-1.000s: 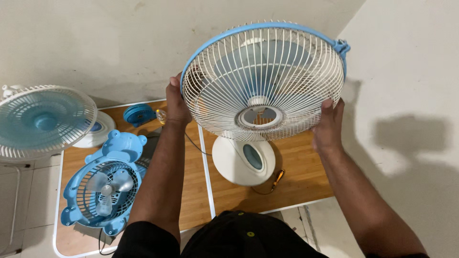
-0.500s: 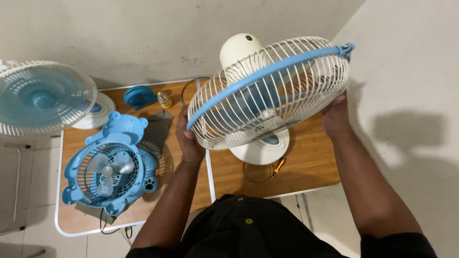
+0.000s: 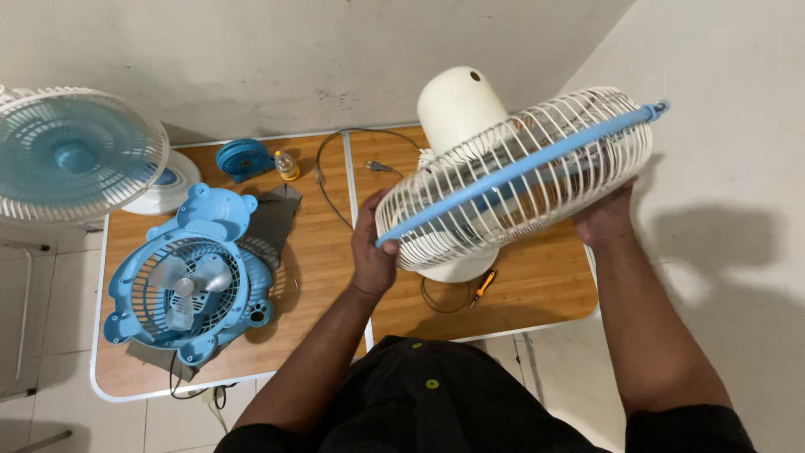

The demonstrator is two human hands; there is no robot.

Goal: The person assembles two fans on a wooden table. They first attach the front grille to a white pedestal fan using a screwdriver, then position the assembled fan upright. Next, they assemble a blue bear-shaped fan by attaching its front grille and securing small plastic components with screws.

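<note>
We've tipped the white wire-cage desk fan with blue rim (image 3: 520,180) face-down; left hand (image 3: 371,252) at 7 o'clock and right hand (image 3: 605,220) at 4 grasp its cage.

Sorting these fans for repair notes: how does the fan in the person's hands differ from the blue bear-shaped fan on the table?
The white desk fan is held up, tilted, by the left hand and right hand; the bear-shaped fan lies flat on the table. The white desk fan has a white wire cage with a blue rim; the bear-shaped fan's body is all blue plastic. The white desk fan looks larger. Both have caged blades.
</note>
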